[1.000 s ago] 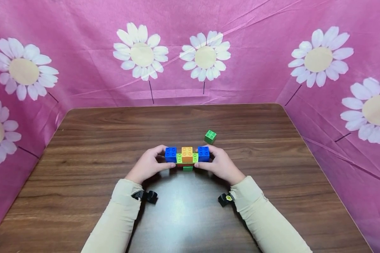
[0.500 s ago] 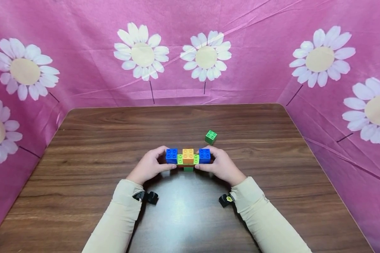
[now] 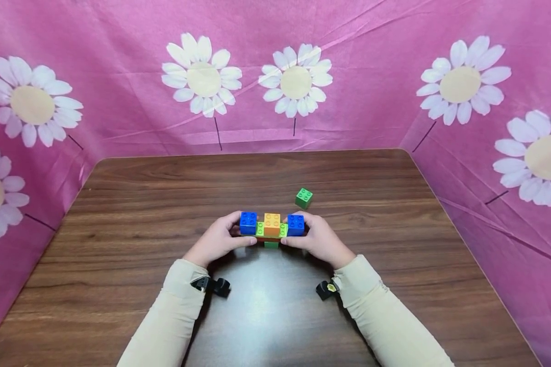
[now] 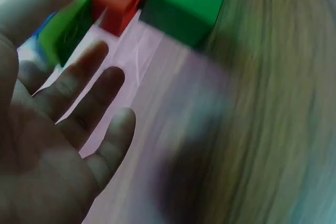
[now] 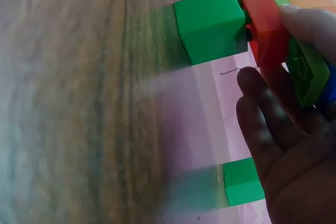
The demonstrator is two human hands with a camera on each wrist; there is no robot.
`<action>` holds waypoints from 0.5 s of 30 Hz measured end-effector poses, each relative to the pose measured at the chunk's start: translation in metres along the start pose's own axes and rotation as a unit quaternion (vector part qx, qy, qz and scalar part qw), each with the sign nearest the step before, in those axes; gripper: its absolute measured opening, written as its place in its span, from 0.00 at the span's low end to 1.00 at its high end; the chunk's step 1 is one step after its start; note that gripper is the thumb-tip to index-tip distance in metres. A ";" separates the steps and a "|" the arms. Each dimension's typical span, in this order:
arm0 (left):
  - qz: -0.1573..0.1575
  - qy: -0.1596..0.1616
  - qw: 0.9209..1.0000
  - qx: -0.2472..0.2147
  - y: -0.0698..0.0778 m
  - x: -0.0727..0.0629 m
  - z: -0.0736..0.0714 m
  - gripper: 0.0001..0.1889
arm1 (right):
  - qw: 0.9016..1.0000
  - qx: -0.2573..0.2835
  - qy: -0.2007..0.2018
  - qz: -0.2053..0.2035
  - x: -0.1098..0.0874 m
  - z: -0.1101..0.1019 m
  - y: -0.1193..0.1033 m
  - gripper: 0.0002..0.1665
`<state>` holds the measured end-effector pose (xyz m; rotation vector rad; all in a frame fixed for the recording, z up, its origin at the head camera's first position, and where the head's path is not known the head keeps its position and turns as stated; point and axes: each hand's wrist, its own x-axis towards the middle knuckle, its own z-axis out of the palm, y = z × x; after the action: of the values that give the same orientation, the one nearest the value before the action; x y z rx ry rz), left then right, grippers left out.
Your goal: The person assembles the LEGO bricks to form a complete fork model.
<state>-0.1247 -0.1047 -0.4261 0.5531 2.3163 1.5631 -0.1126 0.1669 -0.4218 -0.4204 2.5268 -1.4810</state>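
A stack of toy building bricks is between my two hands in the head view. Its base is a green brick (image 5: 211, 27) low at the tabletop, with a red brick (image 5: 258, 19) above it. A long lime-green layer (image 3: 260, 229) crosses over the red one. On top are an orange brick (image 3: 272, 224) in the middle and a blue brick at each end, left (image 3: 248, 223) and right (image 3: 296, 225). My left hand (image 3: 215, 239) grips the left end, thumb along the near side. My right hand (image 3: 320, 239) grips the right end likewise. The far fingers are partly hidden behind the blue bricks.
A loose green brick (image 3: 304, 198) lies on the brown wooden table (image 3: 165, 188), just beyond my right hand. A pink cloth (image 3: 248, 132) with daisies rises behind the table and along both sides.
The stack has dipped slightly and come back up, with both hands keeping hold of its ends. The head view has shifted a little; the loose green brick lies where it was.
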 end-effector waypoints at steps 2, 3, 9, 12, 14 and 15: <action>-0.009 -0.003 1.000 -0.021 0.001 0.003 0.004 0.25 | 1.000 0.002 -0.004 -0.003 0.000 0.000 -0.001 0.23; -0.016 -0.002 0.999 -0.028 0.002 0.004 0.006 0.25 | 1.000 0.004 -0.007 -0.005 -0.001 0.001 -0.002 0.22; -0.034 0.017 0.999 -0.035 -0.002 0.006 0.013 0.21 | 1.000 0.010 -0.010 -0.008 -0.001 0.003 0.000 0.22; -0.029 0.019 0.999 -0.036 -0.004 0.007 0.014 0.22 | 1.000 0.009 -0.006 -0.009 0.000 0.003 0.001 0.22; -0.028 0.019 0.999 -0.036 -0.005 0.009 0.013 0.22 | 1.000 0.006 -0.004 -0.012 0.000 0.002 0.002 0.23; -0.028 0.020 0.999 -0.038 -0.005 0.009 0.013 0.22 | 1.000 0.008 -0.004 -0.014 0.001 0.003 0.003 0.23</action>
<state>-0.1276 -0.0913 -0.4359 0.4388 2.2698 1.6418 -0.1130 0.1658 -0.4255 -0.4599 2.5112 -1.5045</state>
